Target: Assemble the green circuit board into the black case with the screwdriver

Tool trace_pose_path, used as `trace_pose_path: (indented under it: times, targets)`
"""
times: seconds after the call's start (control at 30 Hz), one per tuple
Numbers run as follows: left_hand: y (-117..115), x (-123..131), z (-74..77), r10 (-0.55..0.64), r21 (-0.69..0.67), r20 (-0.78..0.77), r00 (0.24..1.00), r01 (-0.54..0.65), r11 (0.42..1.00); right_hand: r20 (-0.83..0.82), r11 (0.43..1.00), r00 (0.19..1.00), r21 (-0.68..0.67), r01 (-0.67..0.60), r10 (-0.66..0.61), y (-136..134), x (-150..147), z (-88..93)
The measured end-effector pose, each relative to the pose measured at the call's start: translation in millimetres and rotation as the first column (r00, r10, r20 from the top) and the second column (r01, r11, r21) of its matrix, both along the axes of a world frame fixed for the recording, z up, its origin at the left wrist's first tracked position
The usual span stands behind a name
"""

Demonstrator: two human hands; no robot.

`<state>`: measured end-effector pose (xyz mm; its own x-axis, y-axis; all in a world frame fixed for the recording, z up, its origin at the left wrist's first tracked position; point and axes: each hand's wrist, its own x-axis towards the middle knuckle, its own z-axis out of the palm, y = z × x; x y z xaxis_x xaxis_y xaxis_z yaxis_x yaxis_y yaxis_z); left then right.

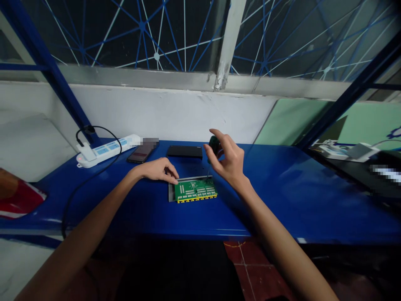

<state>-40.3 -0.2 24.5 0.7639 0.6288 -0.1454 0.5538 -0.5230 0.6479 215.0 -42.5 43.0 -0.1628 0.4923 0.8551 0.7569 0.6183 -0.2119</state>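
Observation:
A green circuit board (194, 189) with a row of yellow connectors along its near edge lies in a grey metal housing (171, 194). My left hand (158, 170) grips the far left corner of the board and housing, its thumb on the board and its fingers curled at the far edge. In my right hand (228, 156) is a screwdriver (214, 144) with a dark green handle, held upright between thumb and fingers. Its thin shaft points down to the board's far right part; whether the tip sits in a screw is too small to tell.
Behind the board lie a black flat box (184, 151) and a phone (142, 151). A white power strip (109, 148) with a black cable (94, 177) stands at the left. Right on the blue table (282, 188) are a black item (347, 169) and a white adapter (363, 151).

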Motion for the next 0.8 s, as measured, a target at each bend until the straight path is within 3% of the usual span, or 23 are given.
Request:
trace_pose_path:
  times: [0.23,0.43,0.8]
  targets:
    - [-0.8,0.6,1.2,0.008,-0.013,-0.011,1.000,-0.008,1.000,0.055,1.000,0.998,0.006,-0.017,0.017,1.5,2.6,-1.0]
    - [-0.7,1.0,0.3,0.011,-0.015,-0.018,1.000,-0.011,1.000,0.106,0.994,0.991,0.093,0.065,-0.075,2.3,2.7,-2.3]
    - [0.4,1.3,1.0,0.024,-0.019,-0.060,0.998,-0.025,0.999,0.112,0.996,0.994,0.086,-0.020,0.010,3.1,-2.0,-5.8]
